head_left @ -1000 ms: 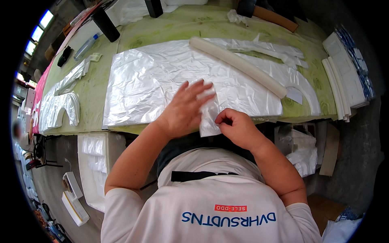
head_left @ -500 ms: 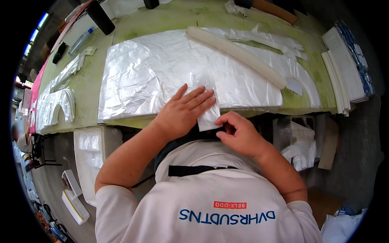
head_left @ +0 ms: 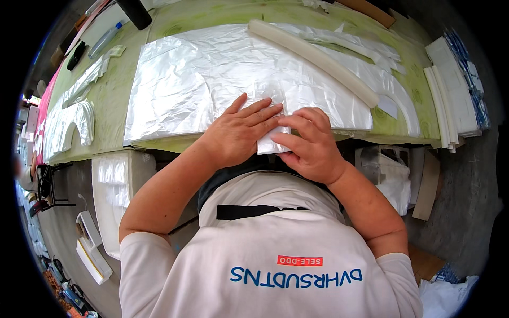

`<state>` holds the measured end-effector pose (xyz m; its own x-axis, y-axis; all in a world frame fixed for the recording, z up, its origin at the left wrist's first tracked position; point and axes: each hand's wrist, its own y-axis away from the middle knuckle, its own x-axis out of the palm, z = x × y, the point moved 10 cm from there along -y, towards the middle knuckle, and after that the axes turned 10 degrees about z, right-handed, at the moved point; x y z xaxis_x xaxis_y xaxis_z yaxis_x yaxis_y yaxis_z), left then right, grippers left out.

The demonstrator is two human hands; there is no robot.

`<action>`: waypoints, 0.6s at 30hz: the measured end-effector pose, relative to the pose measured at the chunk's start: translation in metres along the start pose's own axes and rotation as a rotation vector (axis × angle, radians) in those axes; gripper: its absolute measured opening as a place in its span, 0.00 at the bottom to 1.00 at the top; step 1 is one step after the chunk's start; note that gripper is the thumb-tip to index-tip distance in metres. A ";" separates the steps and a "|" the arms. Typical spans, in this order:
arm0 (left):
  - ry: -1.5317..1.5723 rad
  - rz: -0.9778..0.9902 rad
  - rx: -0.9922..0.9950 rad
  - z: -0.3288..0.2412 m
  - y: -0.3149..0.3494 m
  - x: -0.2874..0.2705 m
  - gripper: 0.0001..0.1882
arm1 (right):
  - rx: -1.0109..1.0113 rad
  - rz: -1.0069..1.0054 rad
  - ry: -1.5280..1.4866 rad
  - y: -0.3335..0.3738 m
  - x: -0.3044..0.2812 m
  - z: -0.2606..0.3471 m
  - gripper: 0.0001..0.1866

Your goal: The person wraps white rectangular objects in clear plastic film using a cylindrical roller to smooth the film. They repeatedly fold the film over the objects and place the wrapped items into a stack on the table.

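Wide sheets of clear plastic film [head_left: 180,85] lie wrinkled across the table in front of me. A narrow piece of plastic film [head_left: 269,146], white where it catches the light, hangs over the near edge of the table. My left hand [head_left: 236,130] presses down on its left side with fingers stretched out flat. Close against those fingertips, my right hand [head_left: 314,142] is curled, its thumb and fingers pinching the right side of the narrow piece. Part of that piece is hidden beneath both hands.
A long off-white roll [head_left: 313,63] lies slantwise over the film. Cut film pieces [head_left: 79,122], a bottle [head_left: 105,40] and a black cylinder [head_left: 133,13] are at the left of the green-covered table [head_left: 111,116]. White stacked sheets [head_left: 450,100] stand at the right.
My right hand has moved up and left, from the lower right corner of the narrow film piece to beside my left fingers. Less of the piece shows below the hands.
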<state>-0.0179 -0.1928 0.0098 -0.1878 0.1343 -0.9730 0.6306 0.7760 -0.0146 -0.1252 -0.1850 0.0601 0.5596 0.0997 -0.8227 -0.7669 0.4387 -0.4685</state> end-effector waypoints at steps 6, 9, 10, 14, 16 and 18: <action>0.029 -0.004 -0.004 0.000 0.000 0.001 0.31 | -0.068 0.021 0.028 -0.002 0.017 0.009 0.17; 0.054 -0.017 0.007 0.001 0.001 0.000 0.30 | -0.060 0.033 0.009 -0.004 0.022 0.008 0.18; 0.062 -0.021 0.010 0.001 0.002 -0.001 0.29 | -0.058 0.042 0.007 -0.005 0.022 0.007 0.19; -0.027 0.062 0.001 0.003 0.002 0.003 0.32 | 0.075 0.067 -0.049 -0.007 0.011 -0.008 0.29; 0.043 0.045 0.014 0.002 0.001 0.001 0.32 | 0.151 0.085 -0.029 -0.002 0.008 -0.025 0.31; 0.101 -0.040 0.028 0.001 0.002 -0.010 0.31 | 0.197 0.128 0.010 0.005 0.017 -0.042 0.30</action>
<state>-0.0140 -0.1931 0.0195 -0.2877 0.1661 -0.9432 0.6416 0.7646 -0.0610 -0.1329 -0.2184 0.0300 0.4581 0.1574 -0.8748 -0.7548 0.5886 -0.2894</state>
